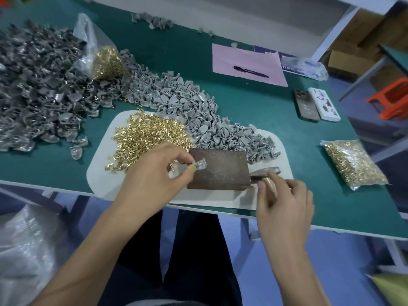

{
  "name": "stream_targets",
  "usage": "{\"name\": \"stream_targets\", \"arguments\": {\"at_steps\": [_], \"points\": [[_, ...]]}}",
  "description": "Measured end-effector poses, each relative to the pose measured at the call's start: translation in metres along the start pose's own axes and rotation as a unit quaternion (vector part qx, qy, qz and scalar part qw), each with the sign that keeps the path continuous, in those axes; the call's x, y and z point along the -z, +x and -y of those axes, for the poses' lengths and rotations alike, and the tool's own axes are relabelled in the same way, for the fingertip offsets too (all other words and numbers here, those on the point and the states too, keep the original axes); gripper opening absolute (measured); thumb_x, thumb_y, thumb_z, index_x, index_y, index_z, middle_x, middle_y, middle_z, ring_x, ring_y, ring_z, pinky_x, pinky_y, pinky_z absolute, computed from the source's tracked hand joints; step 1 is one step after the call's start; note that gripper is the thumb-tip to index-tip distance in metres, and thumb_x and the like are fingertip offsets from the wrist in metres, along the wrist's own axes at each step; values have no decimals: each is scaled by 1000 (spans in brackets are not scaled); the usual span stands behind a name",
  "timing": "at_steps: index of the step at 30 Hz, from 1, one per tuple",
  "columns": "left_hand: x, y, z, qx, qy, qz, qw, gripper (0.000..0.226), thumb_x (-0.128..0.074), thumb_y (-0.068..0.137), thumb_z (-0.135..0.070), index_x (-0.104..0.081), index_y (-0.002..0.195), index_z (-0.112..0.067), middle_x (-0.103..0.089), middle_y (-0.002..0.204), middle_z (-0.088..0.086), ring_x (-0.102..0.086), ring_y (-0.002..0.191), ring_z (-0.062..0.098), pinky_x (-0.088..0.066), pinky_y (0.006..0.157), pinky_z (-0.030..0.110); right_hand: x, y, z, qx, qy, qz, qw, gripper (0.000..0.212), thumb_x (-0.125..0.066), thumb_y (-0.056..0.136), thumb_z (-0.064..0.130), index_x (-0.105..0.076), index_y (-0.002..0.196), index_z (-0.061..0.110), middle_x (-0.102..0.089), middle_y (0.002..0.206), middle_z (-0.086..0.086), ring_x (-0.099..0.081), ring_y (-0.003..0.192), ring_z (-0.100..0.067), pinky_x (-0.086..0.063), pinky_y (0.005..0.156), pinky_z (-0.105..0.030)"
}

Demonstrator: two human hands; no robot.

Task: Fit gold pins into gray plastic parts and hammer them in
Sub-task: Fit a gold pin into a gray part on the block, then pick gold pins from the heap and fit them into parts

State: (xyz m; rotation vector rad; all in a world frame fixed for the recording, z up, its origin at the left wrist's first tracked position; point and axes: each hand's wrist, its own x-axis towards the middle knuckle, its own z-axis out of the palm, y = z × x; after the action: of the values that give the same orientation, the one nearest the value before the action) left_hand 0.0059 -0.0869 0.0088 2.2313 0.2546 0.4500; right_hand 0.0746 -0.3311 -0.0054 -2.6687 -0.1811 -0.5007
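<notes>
My left hand [159,173] pinches a small gray plastic part [199,163] at the left edge of a rusty brown metal block [218,171]. My right hand [284,202] grips the handle of a small hammer [267,172] lying just right of the block, its head on the white mat [99,173]. A heap of loose gold pins [145,138] lies on the mat behind my left hand. Light gray plastic parts [198,113] run in a long pile from the mat toward the back left.
A large heap of darker gray parts [37,89] covers the left of the green table [276,111]. An open bag of gold pins [106,60] stands behind it; a sealed bag of pins [353,164] lies right. Pink paper with a pen [250,71] and two phones [315,106] lie farther back.
</notes>
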Motion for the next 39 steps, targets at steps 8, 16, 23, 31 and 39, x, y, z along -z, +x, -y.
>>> {"name": "stream_targets", "arguments": {"at_steps": [8, 16, 23, 31, 39], "points": [[65, 6, 51, 61, -21, -92, 994, 5, -71, 87, -40, -68, 91, -42, -64, 86, -27, -47, 58, 7, -41, 55, 16, -16, 19, 88, 97, 116, -20, 988, 14, -66, 96, 28, -77, 101, 22, -65, 94, -1, -49, 94, -28, -44, 87, -44], [103, -24, 96, 162, 19, -139, 977, 7, -70, 87, -40, -65, 86, -44, -63, 90, -31, -48, 58, -4, -37, 55, 26, -53, -4, 182, 226, 200, 135, 944, 13, -66, 96, 26, -77, 99, 21, -71, 94, 5, -54, 93, -22, -47, 84, -43], [115, -44, 114, 227, 134, -157, 952, 7, -62, 87, -51, -58, 88, -45, -57, 95, -33, -47, 83, -20, -34, 55, 21, -80, -22, 219, 275, 175, 214, 921, 9, -70, 93, 25, -77, 97, 21, -69, 93, 6, -51, 95, -21, -46, 86, -43], [118, -48, 122, 265, 158, -176, 935, 5, -65, 90, -46, -61, 90, -42, -59, 92, -20, -50, 77, -7, -33, 57, 19, -90, -29, 240, 284, 103, 207, 930, 17, -70, 93, 33, -76, 104, 22, -71, 96, 3, -52, 94, -25, -44, 87, -42], [113, -47, 116, 247, 130, -194, 941, 10, -64, 92, -32, -59, 96, -38, -60, 95, -19, -49, 85, -3, -38, 60, 22, -91, -21, 249, 271, 25, 243, 931, 18, -56, 100, 34, -71, 99, 24, -68, 101, 6, -46, 102, -21, -37, 88, -36]]}}
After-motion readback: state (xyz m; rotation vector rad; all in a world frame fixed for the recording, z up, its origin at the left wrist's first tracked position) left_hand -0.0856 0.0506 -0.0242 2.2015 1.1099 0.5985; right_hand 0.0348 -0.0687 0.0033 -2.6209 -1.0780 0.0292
